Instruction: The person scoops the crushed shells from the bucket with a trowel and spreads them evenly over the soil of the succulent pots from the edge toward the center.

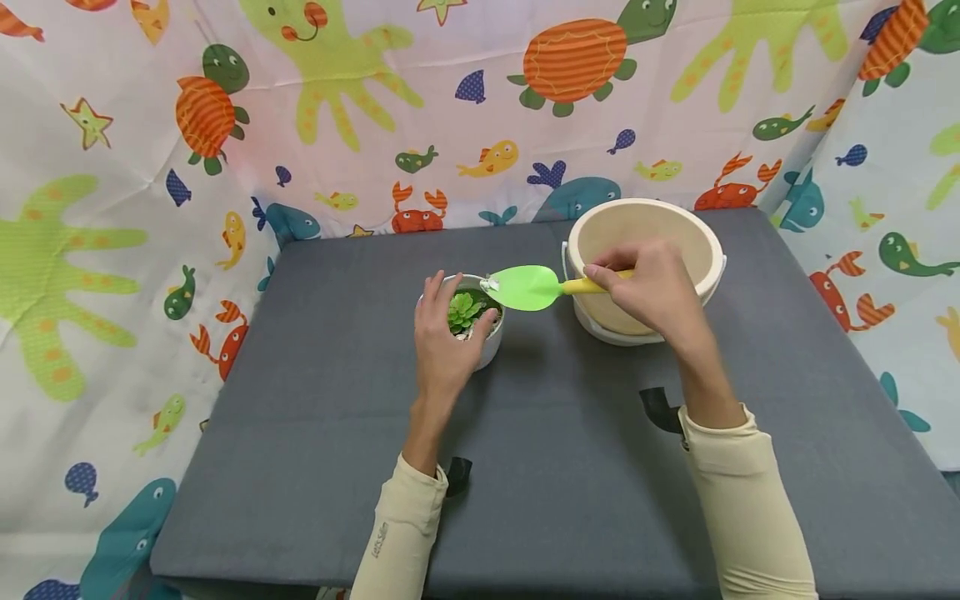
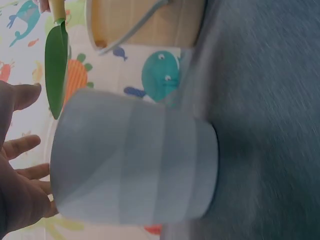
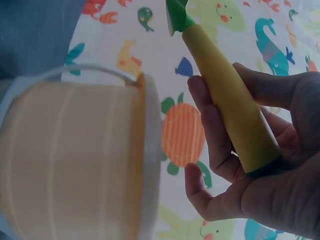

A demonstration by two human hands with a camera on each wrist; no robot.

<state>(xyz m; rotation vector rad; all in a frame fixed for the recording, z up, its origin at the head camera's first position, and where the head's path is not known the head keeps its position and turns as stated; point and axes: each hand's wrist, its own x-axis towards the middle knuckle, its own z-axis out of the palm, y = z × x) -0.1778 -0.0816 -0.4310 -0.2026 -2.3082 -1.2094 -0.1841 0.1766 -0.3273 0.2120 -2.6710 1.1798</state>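
A small white pot (image 1: 491, 353) holds a green succulent (image 1: 463, 312). Over its mouth, my left hand (image 1: 441, 354) spreads its fingers and thumb at the rim. In the left wrist view these fingers (image 2: 31, 145) extend loosely beside the grey-looking pot (image 2: 135, 160). My right hand (image 1: 656, 287) grips the yellow handle (image 3: 227, 92) of a hand trowel whose green blade (image 1: 527, 288) points left. The blade's tip, with small white bits on it, reaches the pot's right rim. Below the right hand stands a cream bucket (image 1: 708, 250), partly covered by that hand.
The bucket has a white bail handle (image 2: 135, 30). Pot and bucket stand toward the back of a grey-covered table (image 1: 337, 400). A sea-animal printed curtain (image 1: 360, 108) hangs behind and at both sides. Dark straps (image 1: 662, 410) show at the wrists.
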